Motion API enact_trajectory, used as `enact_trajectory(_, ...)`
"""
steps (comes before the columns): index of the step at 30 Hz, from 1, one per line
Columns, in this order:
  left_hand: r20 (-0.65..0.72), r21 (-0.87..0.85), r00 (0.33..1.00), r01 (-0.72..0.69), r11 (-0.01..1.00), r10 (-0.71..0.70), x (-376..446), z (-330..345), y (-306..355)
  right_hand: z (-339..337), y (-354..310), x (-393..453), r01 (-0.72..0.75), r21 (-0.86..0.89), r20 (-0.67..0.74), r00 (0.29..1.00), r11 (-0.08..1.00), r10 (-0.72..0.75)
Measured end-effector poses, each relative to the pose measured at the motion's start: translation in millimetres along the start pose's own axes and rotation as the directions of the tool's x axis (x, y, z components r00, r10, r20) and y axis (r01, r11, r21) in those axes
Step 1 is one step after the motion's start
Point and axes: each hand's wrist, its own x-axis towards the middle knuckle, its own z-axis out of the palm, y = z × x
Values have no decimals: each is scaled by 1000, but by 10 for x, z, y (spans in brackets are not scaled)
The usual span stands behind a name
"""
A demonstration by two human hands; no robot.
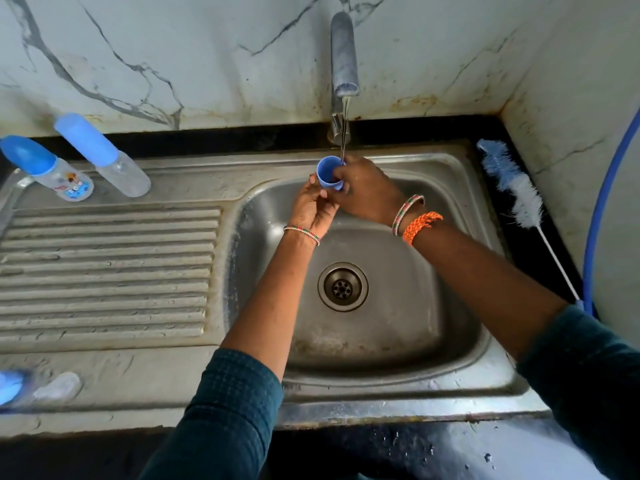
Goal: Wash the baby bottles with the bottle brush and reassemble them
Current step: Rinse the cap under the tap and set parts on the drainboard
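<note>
A small blue bottle cap (pixel 326 171) sits under the thin stream of water from the tap (pixel 343 53), over the sink basin (pixel 398 306). My left hand (pixel 311 206) grips it from below and my right hand (pixel 363 188) grips its right side, fingers curled round the rim. Two capped baby bottles stand on the drainboard at the far left: one with a printed label (pixel 52 171) and a plain clear one (pixel 107 157). The bottle brush (pixel 516 188) lies on the black counter right of the sink, bristles toward the wall.
A ribbed steel drainboard (pixel 107 271) fills the left. A blurred bottle (pixel 31 389) lies at the front left edge. A blue hose (pixel 602 188) curves down the right side. The drain (pixel 343 287) is open in the basin's middle.
</note>
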Motion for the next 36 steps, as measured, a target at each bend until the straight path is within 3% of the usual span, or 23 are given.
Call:
enact_trajectory(3, -14, 110, 996, 84, 990, -83, -13, -28, -49, 111, -30, -77, -9, 169, -269, 962, 986, 55)
enact_trajectory(6, -101, 298, 985, 164, 940, -140, 22, -151, -7, 223, -106, -189, -92, 344, -339, 916, 934, 215)
enact_trajectory(8, -212, 336, 972, 170, 926, -102, 79, -270, 14, 396, 16, -169, -174, 414, -293, 904, 894, 312)
enact_trajectory(11, -297, 409, 955, 144, 901, -19, 61, -355, 25, 649, 176, -175, -330, 295, -52, 932, 897, 360)
enact_trajectory(14, -310, 431, 950, 157, 889, -17, 74, -418, 42, 718, 124, -140, -297, 392, -160, 910, 871, 382)
enact_trajectory(18, -324, 436, 943, 218, 873, -74, 110, -423, 27, 729, 121, -83, -358, 347, -32, 919, 867, 392)
enact_trajectory(21, -303, 416, 946, 241, 877, -117, 128, -371, 16, 590, -1, 20, -288, 434, -140, 915, 854, 379)
enact_trajectory(22, -296, 404, 944, 262, 876, -146, 126, -371, 11, 540, -46, 52, -320, 478, -88, 909, 818, 407)
enact_trajectory(23, -298, 389, 938, 287, 875, -175, 111, -365, 14, 505, -71, 94, -365, 573, 0, 895, 734, 446)
enact_trajectory(24, -297, 364, 935, 299, 882, -195, 101, -341, 39, 458, -92, 138, -424, 733, 141, 859, 532, 492)
enact_trajectory(25, -285, 323, 936, 295, 899, -205, 89, -321, 70, 418, -80, 172, -453, 862, 297, 815, 227, 497)
enact_trajectory(26, -258, 272, 942, 282, 920, -213, 85, -312, 94, 375, -69, 175, -458, 886, 440, 773, -78, 457)
enact_trajectory(27, -219, 228, 950, 272, 935, -223, 76, -315, 117, 342, -29, 171, -460, 829, 555, 742, -318, 377)
enact_trajectory(29, -166, 192, 958, 262, 946, -232, 64, -327, 127, 282, 34, 155, -497, 755, 636, 713, -428, 296)
enact_trajectory(33, -178, 244, 955, 276, 929, -237, 53, -327, 107, 296, 41, 154, -614, 725, 688, 666, -312, 289)
enact_trajectory(35, -194, 269, 952, 285, 920, -238, 54, -337, 96, 319, 10, 147, -604, 783, 610, 700, -150, 371)
enact_trajectory(36, -203, 284, 948, 295, 912, -243, 47, -344, 89, 341, 12, 140, -553, 833, 502, 753, -3, 426)
